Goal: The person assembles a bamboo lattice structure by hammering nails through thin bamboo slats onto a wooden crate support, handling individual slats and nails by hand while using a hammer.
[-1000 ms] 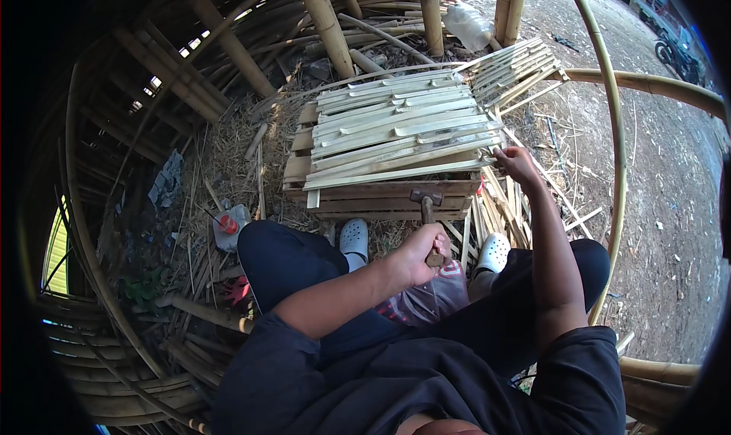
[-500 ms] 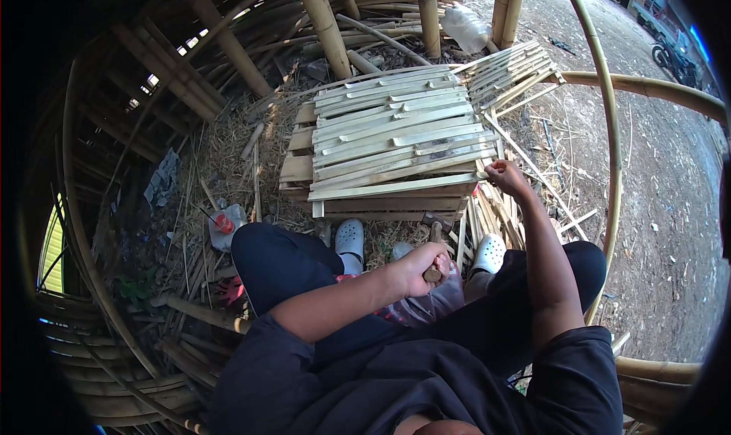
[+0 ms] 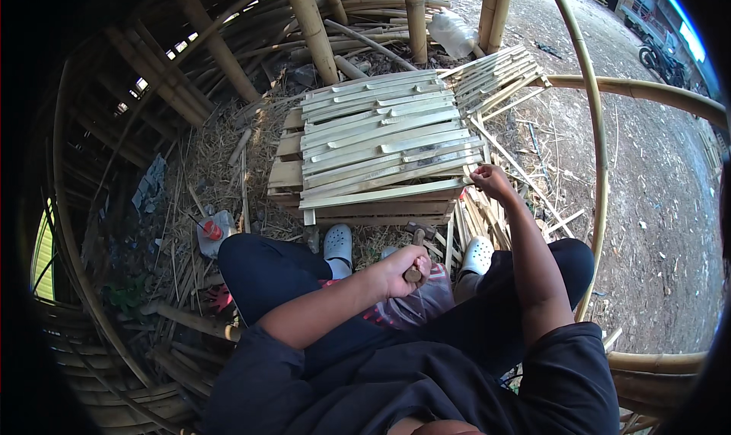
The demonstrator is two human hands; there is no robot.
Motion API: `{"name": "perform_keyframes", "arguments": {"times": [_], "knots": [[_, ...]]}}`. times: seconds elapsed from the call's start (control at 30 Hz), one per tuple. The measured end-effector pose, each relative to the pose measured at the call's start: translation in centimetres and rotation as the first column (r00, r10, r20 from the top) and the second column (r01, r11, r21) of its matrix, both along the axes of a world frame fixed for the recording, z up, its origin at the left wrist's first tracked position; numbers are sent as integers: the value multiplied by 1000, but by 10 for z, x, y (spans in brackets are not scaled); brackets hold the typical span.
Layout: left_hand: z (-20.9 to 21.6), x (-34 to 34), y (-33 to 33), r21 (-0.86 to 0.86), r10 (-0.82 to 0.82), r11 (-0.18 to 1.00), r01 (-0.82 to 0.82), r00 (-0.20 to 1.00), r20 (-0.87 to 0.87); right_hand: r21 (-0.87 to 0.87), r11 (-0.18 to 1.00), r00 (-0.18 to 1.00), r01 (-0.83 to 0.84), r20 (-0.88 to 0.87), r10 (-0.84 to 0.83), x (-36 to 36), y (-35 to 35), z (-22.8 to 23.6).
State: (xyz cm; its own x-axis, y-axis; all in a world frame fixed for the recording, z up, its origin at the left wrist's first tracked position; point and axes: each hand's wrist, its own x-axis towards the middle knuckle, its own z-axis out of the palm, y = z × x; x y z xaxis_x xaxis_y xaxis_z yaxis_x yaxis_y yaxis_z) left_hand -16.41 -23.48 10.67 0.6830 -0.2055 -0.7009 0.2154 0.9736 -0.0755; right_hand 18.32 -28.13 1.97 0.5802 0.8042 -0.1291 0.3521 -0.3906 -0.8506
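Observation:
I sit in front of a wooden pallet (image 3: 283, 175) that carries a mat of pale split-bamboo slats (image 3: 384, 142). My right hand (image 3: 489, 181) pinches the right end of the nearest slat (image 3: 381, 194) at the mat's front edge. My left hand (image 3: 403, 266) is closed around the wooden handle of a hammer (image 3: 417, 241), held low between my knees; the dark head points toward the pallet's front. My white clogs (image 3: 337, 245) rest on the ground just below the pallet.
Thick bamboo poles (image 3: 312, 24) stand behind the pallet, and a curved bamboo frame (image 3: 594, 146) arcs on the right. More slat bundles (image 3: 499, 73) lie at the back right. A plastic bottle with a red cap (image 3: 215, 231) stands left of my knee. Straw and offcuts litter the ground.
My right hand moved up from the loose sticks to the front slat's right end. The view shifted down slightly. The left hand kept the hammer low between the knees.

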Motion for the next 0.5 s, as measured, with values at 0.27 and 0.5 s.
{"name": "perform_keyframes", "arguments": {"times": [0.27, 0.5], "knots": [[37, -16, -4, 96, -13, 995, 4, 996, 89, -521, 854, 895, -6, 379, 237, -40, -3, 85], [65, -26, -28, 355, -160, 929, 100, 976, 145, -653, 731, 979, -200, -95, 182, -95, -47, 191]]}}
